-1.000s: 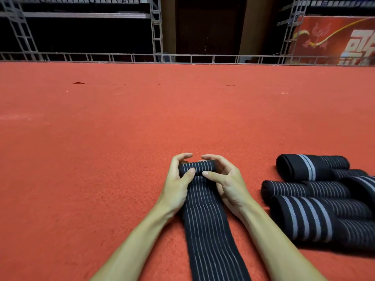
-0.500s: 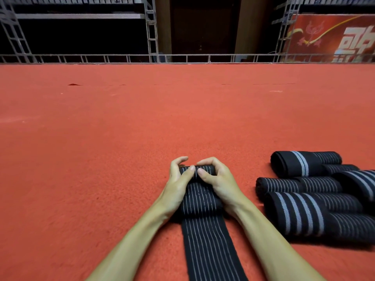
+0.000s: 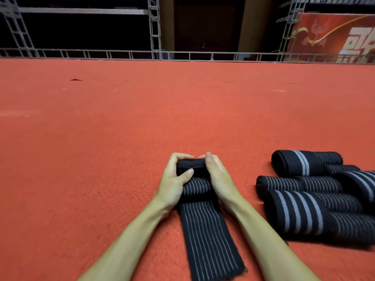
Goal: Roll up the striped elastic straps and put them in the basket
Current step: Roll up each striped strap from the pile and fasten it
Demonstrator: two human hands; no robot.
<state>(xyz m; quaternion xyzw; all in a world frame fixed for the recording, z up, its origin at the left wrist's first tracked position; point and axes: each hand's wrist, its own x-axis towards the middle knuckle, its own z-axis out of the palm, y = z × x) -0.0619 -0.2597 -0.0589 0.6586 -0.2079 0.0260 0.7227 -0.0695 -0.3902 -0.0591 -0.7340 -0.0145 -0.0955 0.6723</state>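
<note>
Gripping the strap roll (image 3: 196, 188) between left hand (image 3: 172, 184) and right hand (image 3: 220, 179) fingers.

The strap (image 3: 205, 226) lies on the carpet (image 3: 101, 149) before me; rolled straps (image 3: 308, 201) sit to its right, railing (image 3: 182, 55) behind.

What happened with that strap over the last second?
The left hand and right hand kept their grip and rolled on: the roll is now thicker and the flat tail shorter, its frayed end in view. Nothing was let go. The pile of rolled straps on the right stayed put.
</note>
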